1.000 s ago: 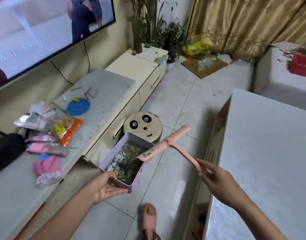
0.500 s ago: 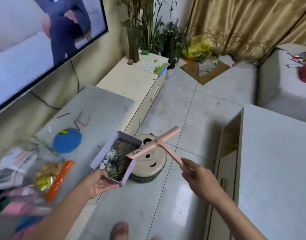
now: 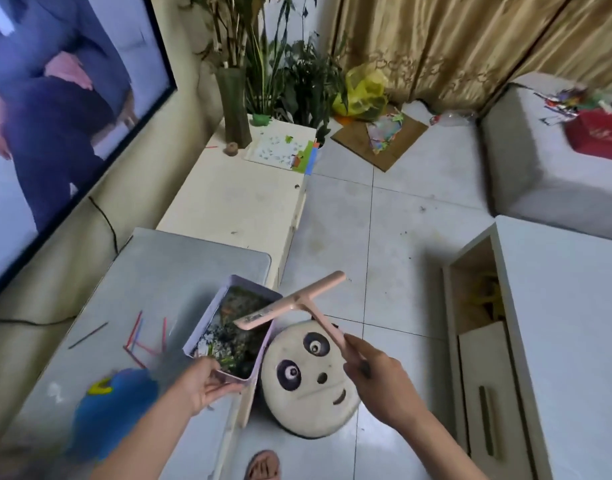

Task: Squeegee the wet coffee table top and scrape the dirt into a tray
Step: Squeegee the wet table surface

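My left hand (image 3: 202,384) grips the near edge of a lilac rectangular tray (image 3: 202,329) that holds dark wet dirt and scraps. The tray hangs above the corner of the grey TV cabinet top (image 3: 179,268). My right hand (image 3: 380,379) holds the handle of a pink T-shaped squeegee (image 3: 290,304), whose blade lies over the tray's right rim. The white coffee table (image 3: 571,323) stands at the right, its top pale and bare where visible.
A round panda-face stool (image 3: 311,375) sits on the tiled floor beneath both hands. On the grey cabinet lie coloured sticks (image 3: 141,337) and a blue disc (image 3: 117,400). A television (image 3: 55,109), potted plants (image 3: 280,74), a grey sofa (image 3: 540,150) and my slippered foot (image 3: 263,464) are around.
The view has swung left and forward. Tray and squeegee have moved with my hands from over the floor to the grey cabinet's corner; the stool now lies beneath them.
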### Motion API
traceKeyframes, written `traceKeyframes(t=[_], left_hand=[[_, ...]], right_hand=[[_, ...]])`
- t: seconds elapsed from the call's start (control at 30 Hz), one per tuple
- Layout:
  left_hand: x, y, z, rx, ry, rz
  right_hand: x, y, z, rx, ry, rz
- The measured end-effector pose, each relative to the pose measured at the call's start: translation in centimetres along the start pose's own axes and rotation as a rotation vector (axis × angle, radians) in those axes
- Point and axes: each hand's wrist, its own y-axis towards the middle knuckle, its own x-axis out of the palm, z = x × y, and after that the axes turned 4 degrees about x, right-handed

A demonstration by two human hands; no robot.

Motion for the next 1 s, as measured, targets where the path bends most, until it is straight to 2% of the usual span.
traceKeyframes(t=[0.4, 0.57, 0.8, 0.87, 0.93, 1.0], left_hand=[[-0.9, 8.4, 4.1, -0.048, -0.035, -0.02], [-0.6, 9.5, 4.0, -0.087, -0.134, -0.057], [-1.0, 9.5, 3.1, -0.097, -0.171, -0.075], [-1.3, 9.1, 3.2, -0.111, -0.078, -0.065], [-1.0, 7.8, 3.6, -0.127, 0.197, -0.105], [0.1, 5.7, 4.3, -0.118, 0.431, -0.214]], right_hand=[[2.9, 6.1, -2.7, 0.072, 0.007, 0.044], [2.9, 7.2, -2.7, 0.117, 0.044, 0.021], [2.2, 8.1, -3.0, 0.086, 0.099, 0.033], [2.0, 8.3, -2.8, 0.063, 0.079, 0.035], [1.6, 8.4, -2.3, 0.053, 0.07, 0.054], [1.1, 8.5, -1.6, 0.059, 0.072, 0.064]])
